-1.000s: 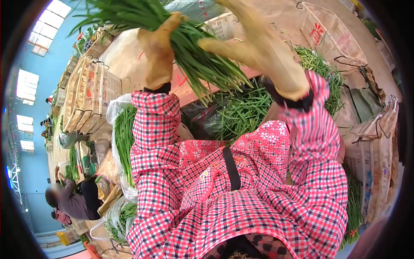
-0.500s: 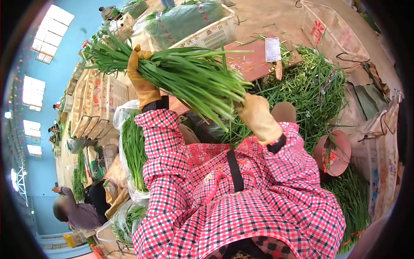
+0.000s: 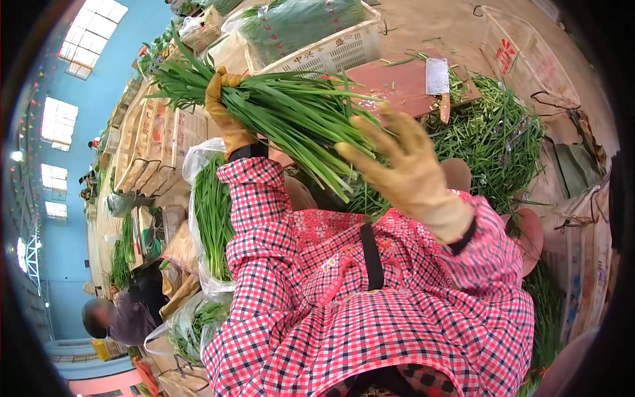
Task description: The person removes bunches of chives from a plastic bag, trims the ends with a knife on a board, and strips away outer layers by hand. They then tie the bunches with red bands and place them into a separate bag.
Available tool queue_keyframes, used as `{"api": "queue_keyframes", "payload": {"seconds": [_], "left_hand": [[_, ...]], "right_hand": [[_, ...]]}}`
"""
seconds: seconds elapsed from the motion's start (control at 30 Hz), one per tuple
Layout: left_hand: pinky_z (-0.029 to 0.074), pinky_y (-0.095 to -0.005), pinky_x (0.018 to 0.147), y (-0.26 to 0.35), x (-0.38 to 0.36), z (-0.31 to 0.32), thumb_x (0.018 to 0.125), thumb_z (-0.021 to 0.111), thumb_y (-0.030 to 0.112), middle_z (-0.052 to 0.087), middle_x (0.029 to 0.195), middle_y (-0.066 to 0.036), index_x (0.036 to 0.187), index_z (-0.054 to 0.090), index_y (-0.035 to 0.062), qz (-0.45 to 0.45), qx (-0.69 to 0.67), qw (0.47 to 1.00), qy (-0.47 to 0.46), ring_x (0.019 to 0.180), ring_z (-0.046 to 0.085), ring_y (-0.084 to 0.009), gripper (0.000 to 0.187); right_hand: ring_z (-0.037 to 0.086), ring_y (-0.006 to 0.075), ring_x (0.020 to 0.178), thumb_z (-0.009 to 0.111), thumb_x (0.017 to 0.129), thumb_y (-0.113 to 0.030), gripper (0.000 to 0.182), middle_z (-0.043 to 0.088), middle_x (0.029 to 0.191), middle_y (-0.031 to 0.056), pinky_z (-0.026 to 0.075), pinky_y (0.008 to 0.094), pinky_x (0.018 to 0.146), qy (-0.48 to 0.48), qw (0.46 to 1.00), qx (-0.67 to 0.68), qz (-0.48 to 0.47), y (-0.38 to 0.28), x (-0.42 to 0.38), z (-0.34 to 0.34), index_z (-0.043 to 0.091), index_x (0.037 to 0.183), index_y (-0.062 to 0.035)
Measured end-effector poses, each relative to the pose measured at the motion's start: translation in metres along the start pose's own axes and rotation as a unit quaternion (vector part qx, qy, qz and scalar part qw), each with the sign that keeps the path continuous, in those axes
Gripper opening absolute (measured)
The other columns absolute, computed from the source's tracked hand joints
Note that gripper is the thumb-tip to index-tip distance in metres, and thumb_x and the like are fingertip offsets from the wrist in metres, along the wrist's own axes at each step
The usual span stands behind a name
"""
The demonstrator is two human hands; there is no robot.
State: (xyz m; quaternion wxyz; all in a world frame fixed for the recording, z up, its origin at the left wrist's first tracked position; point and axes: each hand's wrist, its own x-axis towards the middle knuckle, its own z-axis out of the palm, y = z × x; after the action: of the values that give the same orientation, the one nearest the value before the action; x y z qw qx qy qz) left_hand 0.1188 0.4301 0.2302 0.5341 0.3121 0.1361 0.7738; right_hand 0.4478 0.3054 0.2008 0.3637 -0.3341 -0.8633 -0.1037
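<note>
A thick bundle of long green stalks (image 3: 291,116) is held up in front of me. My left hand (image 3: 226,116), in a tan glove, is wrapped round it near its leafy end at the left. By the paler cut ends, my right hand (image 3: 410,175), gloved too, has its fingers spread and grips nothing. Behind the bundle is a reddish board (image 3: 390,86) with small scraps on it. A cleaver (image 3: 437,79) with a wooden handle lies at the board's right part.
A heap of loose greens (image 3: 493,142) lies right of the board. Behind stands a white crate (image 3: 331,56) with wrapped greens; another crate (image 3: 529,56) is at back right. More stalks (image 3: 213,225) fill a plastic bag at left. A person (image 3: 126,321) is at lower left.
My right hand has come off the cut ends, opened its fingers and moved slightly right and nearer to me. My left hand still holds the bundle. The whole view has shifted a little.
</note>
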Motion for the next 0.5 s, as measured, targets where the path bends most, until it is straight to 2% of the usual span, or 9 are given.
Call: {"api": "queue_keyframes", "payload": {"seconds": [0.07,0.17,0.2,0.3,0.37,0.4,0.47,0.5], "left_hand": [[0.046,-0.0332,0.076,-0.004,0.001,-0.003,0.092,0.065,0.015,0.054,0.076,0.001,0.104,0.057,0.0008,-0.019,-0.049,0.998,-0.033,0.071,0.052,-0.013,0.02],[0.044,-0.0277,0.07,-0.008,-0.006,0.001,0.093,0.064,0.017,0.051,0.074,0.006,0.105,0.06,0.0025,-0.032,-0.093,0.995,0.005,0.067,0.048,-0.0097,0.019],[0.044,-0.0268,0.071,-0.008,-0.008,0.002,0.092,0.065,0.016,0.052,0.074,0.006,0.103,0.061,0.002,-0.04,-0.113,0.993,-0.004,0.068,0.048,-0.0088,0.018],[0.044,-0.0258,0.072,-0.005,-0.006,-0.015,0.091,0.066,0.014,0.052,0.074,0.006,0.103,0.062,0.0012,-0.026,-0.139,0.99,-0.019,0.068,0.049,-0.0087,0.019],[0.043,-0.0251,0.073,-0.001,-0.007,-0.015,0.09,0.067,0.012,0.052,0.073,0.006,0.105,0.061,0.0002,-0.047,-0.204,0.978,-0.019,0.068,0.05,-0.0085,0.02],[0.043,-0.0249,0.074,0.002,-0.006,-0.02,0.089,0.067,0.012,0.053,0.073,0.006,0.106,0.06,-0.0002,-0.054,-0.223,0.973,-0.033,0.067,0.05,-0.0084,0.021],[0.044,-0.0262,0.076,0.004,-0.007,-0.022,0.088,0.068,0.012,0.054,0.072,0.005,0.107,0.059,-0.0009,-0.071,-0.255,0.961,-0.081,0.067,0.052,-0.0085,0.024],[0.043,-0.0275,0.076,0.003,-0.007,-0.021,0.089,0.067,0.011,0.052,0.073,0.005,0.108,0.058,-0.0008,-0.064,-0.267,0.958,-0.078,0.067,0.05,-0.0082,0.024]], "right_hand": [[0.045,0.0345,0.134,0.069,0.072,-0.019,0.042,0.054,0.139,0.0051,0.036,0.0531,0.111,0.005,0.997,-0.027,-0.066,0.001,0.012,0.028,0.068,0.114,-0.018],[0.044,0.0343,0.135,0.067,0.072,-0.019,0.028,0.056,0.136,0.0045,0.034,0.0548,0.112,0.034,0.995,0.011,-0.095,0.002,0.005,0.033,0.071,0.099,-0.0144],[0.048,0.0319,0.132,0.065,0.073,-0.018,0.016,0.058,0.132,0.0052,0.035,0.0538,0.111,0.065,0.992,0.036,-0.101,0.002,0.002,0.025,0.072,0.086,-0.0128],[0.05,0.0283,0.129,0.065,0.071,-0.018,0.021,0.061,0.127,0.0065,0.038,0.0498,0.109,-0.029,0.993,0.046,-0.109,0.01,-0.042,0.016,0.071,0.09,-0.0115],[0.052,0.028,0.127,0.069,0.077,-0.024,0.03,0.063,0.125,0.0081,0.042,0.0452,0.105,-0.259,0.96,0.024,-0.106,0.022,-0.074,0.015,0.07,0.103,-0.0095],[0.053,0.0297,0.126,0.069,0.08,-0.026,0.034,0.063,0.126,0.01,0.043,0.045,0.105,-0.357,0.933,0.033,-0.032,0.028,-0.078,0.013,0.068,0.109,-0.0082],[0.055,0.0331,0.123,0.069,0.086,-0.03,0.042,0.061,0.129,0.0138,0.044,0.0447,0.104,-0.533,0.836,0.05,0.122,0.03,-0.072,-0.002,0.064,0.12,-0.0057],[0.055,0.0337,0.122,0.068,0.088,-0.033,0.044,0.061,0.128,0.0146,0.044,0.0448,0.104,-0.435,0.875,0.144,0.155,0.03,-0.067,-0.005,0.063,0.122,-0.0051]]}}
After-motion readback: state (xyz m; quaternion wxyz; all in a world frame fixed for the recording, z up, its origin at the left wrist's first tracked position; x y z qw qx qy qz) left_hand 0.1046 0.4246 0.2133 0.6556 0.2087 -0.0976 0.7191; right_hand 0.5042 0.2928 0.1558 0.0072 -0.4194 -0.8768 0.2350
